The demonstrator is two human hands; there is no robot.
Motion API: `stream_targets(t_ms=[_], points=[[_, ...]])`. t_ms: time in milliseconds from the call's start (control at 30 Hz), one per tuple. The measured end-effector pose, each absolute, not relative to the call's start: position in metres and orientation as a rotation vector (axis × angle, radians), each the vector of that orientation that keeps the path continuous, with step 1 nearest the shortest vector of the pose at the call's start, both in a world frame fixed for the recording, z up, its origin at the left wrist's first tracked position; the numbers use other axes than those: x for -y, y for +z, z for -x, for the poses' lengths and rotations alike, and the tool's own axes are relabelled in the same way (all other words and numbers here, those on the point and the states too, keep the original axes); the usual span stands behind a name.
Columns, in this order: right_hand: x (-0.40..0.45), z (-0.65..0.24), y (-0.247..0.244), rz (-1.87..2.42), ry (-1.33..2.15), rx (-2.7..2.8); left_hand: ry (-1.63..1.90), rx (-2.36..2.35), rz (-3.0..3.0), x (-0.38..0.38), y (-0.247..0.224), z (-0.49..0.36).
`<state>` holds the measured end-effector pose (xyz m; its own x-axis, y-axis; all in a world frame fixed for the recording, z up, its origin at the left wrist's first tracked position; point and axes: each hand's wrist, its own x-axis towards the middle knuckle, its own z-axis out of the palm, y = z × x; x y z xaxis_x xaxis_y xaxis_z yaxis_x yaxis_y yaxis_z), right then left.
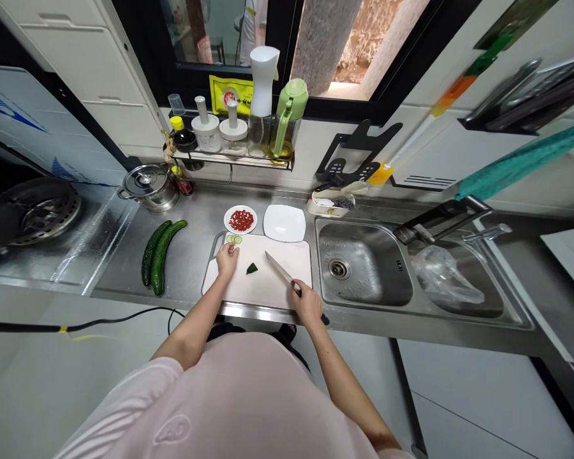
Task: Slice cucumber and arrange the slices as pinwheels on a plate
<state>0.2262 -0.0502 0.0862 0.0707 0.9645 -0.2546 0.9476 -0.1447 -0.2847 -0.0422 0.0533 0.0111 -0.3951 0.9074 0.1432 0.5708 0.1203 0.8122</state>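
My right hand (309,304) is closed round the black handle of a kitchen knife (280,267). Its blade slants up and left over the right part of the white cutting board (272,290). At the board's upper left, my left hand (226,260) has its fingers curled together, just below a few thin cucumber slices (238,240). What those fingers hold, if anything, is hidden. A dark green cucumber end piece (252,268) lies on the board between my hands.
Two whole cucumbers (161,258) lie left of the board. Behind it stand a plate of chopped red chili (240,220) and a white square plate (284,223). To the right is a sink (363,268); a lidded pot (149,186) sits back left, below a condiment rack (253,158).
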Motion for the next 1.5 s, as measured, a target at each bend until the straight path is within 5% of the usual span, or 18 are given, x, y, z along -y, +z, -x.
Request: stream_targets(t_ms=[500, 1500], points=[[0.040, -0.210, 0.092, 2.275, 0.720, 2.121, 1.175, -1.734, -1.792, 0.012, 0.014, 0.017], [0.032, -0.164, 0.106, 2.080, 0.730, 2.527, 1.062, -1.598, -2.065, 0.008, 0.007, 0.012]])
